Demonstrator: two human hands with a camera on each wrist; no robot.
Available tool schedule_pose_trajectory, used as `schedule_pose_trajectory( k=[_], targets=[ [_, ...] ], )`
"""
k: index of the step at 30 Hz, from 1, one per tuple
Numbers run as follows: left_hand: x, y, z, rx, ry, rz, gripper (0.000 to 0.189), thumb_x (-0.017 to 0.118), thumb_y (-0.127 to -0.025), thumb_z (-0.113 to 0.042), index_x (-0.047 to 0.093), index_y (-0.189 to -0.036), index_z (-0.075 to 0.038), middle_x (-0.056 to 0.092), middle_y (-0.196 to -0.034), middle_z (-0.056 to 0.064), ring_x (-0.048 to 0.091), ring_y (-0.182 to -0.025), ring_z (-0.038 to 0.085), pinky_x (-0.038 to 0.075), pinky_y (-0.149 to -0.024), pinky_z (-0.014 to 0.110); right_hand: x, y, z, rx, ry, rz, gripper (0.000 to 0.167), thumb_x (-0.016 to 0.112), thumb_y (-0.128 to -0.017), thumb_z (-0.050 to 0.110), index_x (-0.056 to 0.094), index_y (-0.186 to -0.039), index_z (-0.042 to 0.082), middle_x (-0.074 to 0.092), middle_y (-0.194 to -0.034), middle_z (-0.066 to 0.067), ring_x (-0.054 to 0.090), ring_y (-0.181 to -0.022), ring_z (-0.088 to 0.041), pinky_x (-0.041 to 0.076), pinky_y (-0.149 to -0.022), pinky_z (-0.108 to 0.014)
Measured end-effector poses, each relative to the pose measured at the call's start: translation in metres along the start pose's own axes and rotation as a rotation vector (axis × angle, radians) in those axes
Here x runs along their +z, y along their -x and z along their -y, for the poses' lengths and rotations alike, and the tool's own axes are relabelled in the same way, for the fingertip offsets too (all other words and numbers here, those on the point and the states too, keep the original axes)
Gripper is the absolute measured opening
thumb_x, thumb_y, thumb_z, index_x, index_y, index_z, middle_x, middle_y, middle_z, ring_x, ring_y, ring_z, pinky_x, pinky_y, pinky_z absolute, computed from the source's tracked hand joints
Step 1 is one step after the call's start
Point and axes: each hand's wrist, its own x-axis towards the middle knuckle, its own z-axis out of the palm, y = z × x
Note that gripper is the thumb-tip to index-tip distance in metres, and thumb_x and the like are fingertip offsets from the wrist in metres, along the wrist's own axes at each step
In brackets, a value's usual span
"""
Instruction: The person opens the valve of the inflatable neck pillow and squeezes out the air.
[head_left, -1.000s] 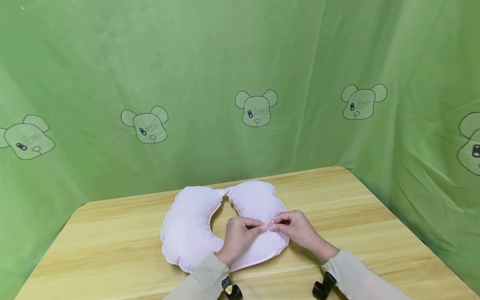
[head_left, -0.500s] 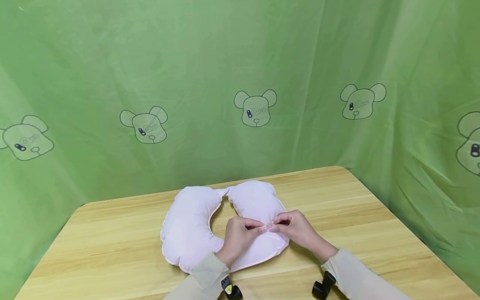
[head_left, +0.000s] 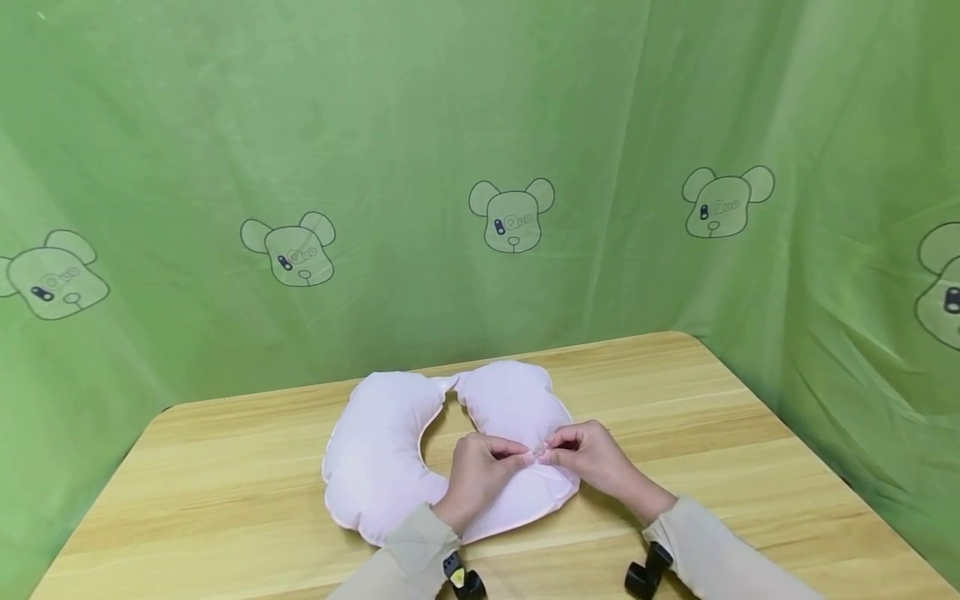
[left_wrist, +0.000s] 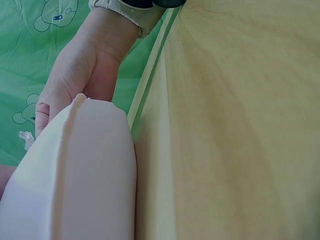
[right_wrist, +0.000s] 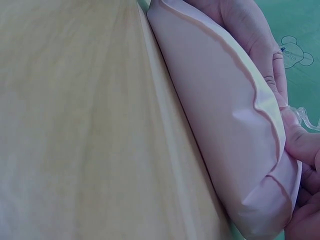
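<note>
A pale pink inflatable neck pillow [head_left: 382,458], puffed up and U-shaped, lies on the table. Its two ends meet at the far side. On its right arm a small clear plastic air valve [right_wrist: 303,118] stands up from the surface. My left hand [head_left: 480,471] pinches the valve from the left between thumb and forefinger. From the right, my right hand [head_left: 596,462] pinches it too, fingertips nearly touching the left ones. Fingers cover most of the valve in the head view. In the left wrist view, the clear valve [left_wrist: 26,137] shows beyond the pillow's seam.
The wooden table [head_left: 225,483] has rounded far corners. Green curtain [head_left: 405,108] printed with bear heads hangs behind it and along the sides. Black wrist cameras sit at both sleeves, the left [head_left: 467,581] and the right [head_left: 647,572].
</note>
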Motion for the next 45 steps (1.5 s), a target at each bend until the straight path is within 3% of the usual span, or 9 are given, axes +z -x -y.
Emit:
schedule_pose_trajectory(
  k=[11, 18, 33, 41, 45],
  targets=[
    [0.002, -0.001, 0.002, -0.078, 0.053, 0.019, 0.004, 0.077, -0.076, -0.01, 0.077, -0.078, -0.006, 0.072, -0.071, 0.0, 0.059, -0.067, 0.0, 0.047, -0.059, 0.017, 0.0, -0.001, -0.002, 0.021, 0.004, 0.008, 0.009, 0.074, -0.078, 0.007, 0.071, -0.081, -0.001, 0.067, -0.079, -0.008, 0.056, -0.071, -0.005, 0.049, -0.064, -0.019],
    [0.001, 0.001, 0.006, -0.072, 0.085, 0.005, 0.003, 0.076, -0.076, -0.006, 0.076, -0.079, -0.005, 0.072, -0.069, 0.003, 0.06, -0.064, 0.001, 0.047, -0.056, 0.015, 0.003, 0.001, -0.003, 0.005, -0.015, 0.024, 0.013, 0.073, -0.081, 0.01, 0.071, -0.088, -0.001, 0.069, -0.086, -0.01, 0.059, -0.075, -0.005, 0.051, -0.067, -0.019],
    [0.002, -0.001, 0.005, -0.101, 0.1, -0.012, 0.004, 0.074, -0.077, -0.003, 0.076, -0.08, -0.005, 0.071, -0.07, 0.003, 0.057, -0.062, 0.0, 0.046, -0.056, 0.015, 0.015, 0.0, -0.003, -0.096, -0.123, -0.14, 0.013, 0.074, -0.076, 0.0, 0.071, -0.086, -0.007, 0.07, -0.083, -0.016, 0.063, -0.075, -0.005, 0.053, -0.066, -0.02],
    [-0.004, -0.001, 0.005, -0.154, 0.145, 0.013, 0.004, 0.075, -0.078, -0.01, 0.076, -0.081, -0.007, 0.071, -0.07, 0.001, 0.058, -0.063, 0.001, 0.048, -0.058, 0.017, 0.016, -0.002, -0.002, -0.091, -0.141, -0.118, 0.009, 0.072, -0.08, 0.001, 0.072, -0.085, -0.006, 0.071, -0.085, -0.015, 0.064, -0.076, -0.006, 0.053, -0.064, -0.019],
    [-0.007, 0.0, 0.004, -0.151, 0.165, 0.041, 0.006, 0.075, -0.078, -0.01, 0.076, -0.082, -0.006, 0.071, -0.072, 0.002, 0.058, -0.062, 0.001, 0.048, -0.059, 0.017, 0.016, -0.002, -0.002, -0.08, -0.139, -0.108, 0.007, 0.072, -0.08, 0.002, 0.072, -0.082, -0.004, 0.071, -0.084, -0.015, 0.064, -0.078, -0.006, 0.052, -0.066, -0.019]
  ],
)
